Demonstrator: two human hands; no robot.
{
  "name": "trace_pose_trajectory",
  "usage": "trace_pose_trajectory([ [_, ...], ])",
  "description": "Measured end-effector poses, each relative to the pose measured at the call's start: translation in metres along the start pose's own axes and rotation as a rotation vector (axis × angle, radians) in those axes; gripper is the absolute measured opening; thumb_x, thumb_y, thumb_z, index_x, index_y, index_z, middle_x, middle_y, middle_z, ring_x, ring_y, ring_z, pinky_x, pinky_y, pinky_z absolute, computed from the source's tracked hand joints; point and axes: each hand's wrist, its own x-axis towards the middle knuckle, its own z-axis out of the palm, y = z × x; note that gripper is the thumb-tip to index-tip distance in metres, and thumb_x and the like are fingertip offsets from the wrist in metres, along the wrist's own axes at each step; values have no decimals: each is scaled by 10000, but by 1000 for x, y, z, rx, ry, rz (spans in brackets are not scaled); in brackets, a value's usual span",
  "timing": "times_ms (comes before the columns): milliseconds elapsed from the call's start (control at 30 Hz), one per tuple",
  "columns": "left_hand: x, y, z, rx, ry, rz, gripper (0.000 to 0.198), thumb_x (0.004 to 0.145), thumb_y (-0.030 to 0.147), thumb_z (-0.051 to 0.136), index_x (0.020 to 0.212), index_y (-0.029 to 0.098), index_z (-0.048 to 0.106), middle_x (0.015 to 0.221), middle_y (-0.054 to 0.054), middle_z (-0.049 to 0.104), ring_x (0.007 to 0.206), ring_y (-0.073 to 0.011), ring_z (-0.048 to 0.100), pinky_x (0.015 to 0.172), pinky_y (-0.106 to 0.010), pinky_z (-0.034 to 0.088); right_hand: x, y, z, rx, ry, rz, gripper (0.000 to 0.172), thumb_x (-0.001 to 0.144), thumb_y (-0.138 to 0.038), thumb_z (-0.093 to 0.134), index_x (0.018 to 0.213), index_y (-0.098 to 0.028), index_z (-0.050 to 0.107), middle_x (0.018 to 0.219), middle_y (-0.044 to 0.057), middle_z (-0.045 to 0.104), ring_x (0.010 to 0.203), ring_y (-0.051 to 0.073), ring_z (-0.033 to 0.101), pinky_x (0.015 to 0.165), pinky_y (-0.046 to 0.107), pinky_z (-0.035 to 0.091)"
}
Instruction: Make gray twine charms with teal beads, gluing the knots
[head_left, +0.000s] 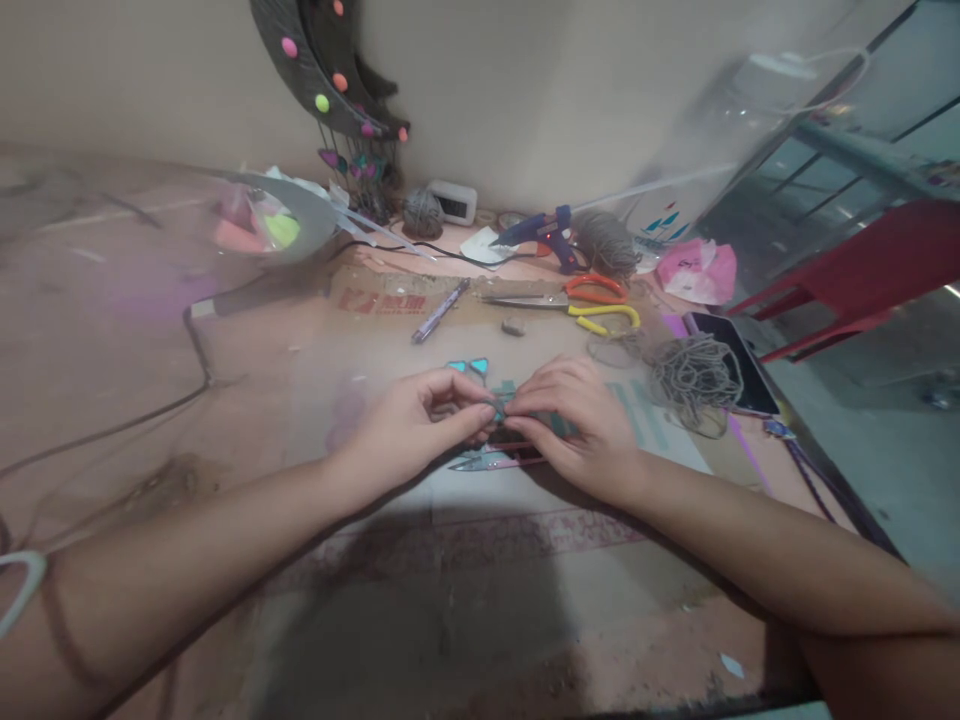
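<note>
Over the middle of the cardboard, my left hand (pixel 420 420) and my right hand (pixel 577 425) meet at the fingertips. Both pinch a small teal piece (pixel 498 408), mostly covered by the fingers, so its exact kind does not show. Just behind my left fingers lie small bright turquoise pieces (pixel 478 367) with dark edges. Under the hands rests a pair of small thread snips (pixel 487 461), blades pointing left, partly hidden by my right hand.
Behind the hands lie a pen (pixel 441 312), scissors with orange and yellow handles (pixel 562 301) and a blue glue gun (pixel 551 235). Loose grey yarn (pixel 697 380) and a dark tablet (pixel 739 365) are at right. A black cord (pixel 199 350) crosses the left side. A red chair (pixel 870 270) stands beyond.
</note>
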Motion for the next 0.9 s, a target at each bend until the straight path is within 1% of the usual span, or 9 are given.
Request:
trace_pose_trajectory([
  [133, 1, 1, 0, -84, -35, -94, 232, 718, 274, 811, 827, 137, 658, 650, 9, 722, 607, -101, 666, 627, -214, 538, 0, 0, 0, 4, 5, -6, 30, 936, -241, 685, 909, -228, 681, 793, 12, 755, 791, 179, 663, 790, 363, 464],
  [233, 2, 1, 0, -106, -35, -127, 264, 697, 276, 835, 827, 132, 657, 642, 3, 732, 595, -97, 673, 622, -207, 546, 0, 0, 0, -4, -1, -7, 38, 935, -245, 689, 906, -223, 677, 789, 7, 756, 779, 174, 657, 788, 359, 455],
  [467, 4, 0, 0, -124, -33, -136, 323, 680, 324, 863, 840, 130, 660, 643, 3, 732, 594, -101, 676, 620, -208, 544, -2, 0, 3, -4, 3, 12, 57, 952, -239, 666, 908, -205, 655, 789, 22, 732, 788, 177, 638, 793, 350, 444],
  [567, 3, -1, 1, -147, -11, -113, 371, 657, 376, 885, 822, 136, 655, 646, 25, 706, 586, -93, 661, 606, -203, 528, -3, -1, 3, 54, 31, 50, 121, 982, -320, 622, 954, -204, 643, 838, 39, 725, 817, 186, 636, 806, 358, 453],
  [633, 4, -3, 1, -139, -27, -118, 401, 669, 433, 876, 816, 135, 653, 648, 18, 700, 584, -91, 650, 603, -206, 518, -4, -1, 3, 86, 50, 63, 171, 969, -373, 637, 975, -203, 639, 850, 44, 719, 818, 190, 638, 794, 357, 457],
  [767, 7, -7, 0, -113, -56, -100, 485, 649, 538, 869, 814, 136, 653, 640, 7, 682, 588, -103, 631, 601, -226, 501, -3, 2, 5, 50, 34, 34, 82, 949, -284, 671, 924, -209, 649, 823, 24, 712, 804, 179, 624, 774, 338, 450],
  [900, 8, -8, 0, -93, -67, -70, 494, 660, 568, 854, 801, 148, 636, 635, 3, 667, 595, -119, 620, 634, -259, 504, -3, 1, 6, 46, 27, 18, 58, 945, -214, 662, 890, -204, 645, 776, 12, 692, 774, 168, 597, 762, 325, 447],
])
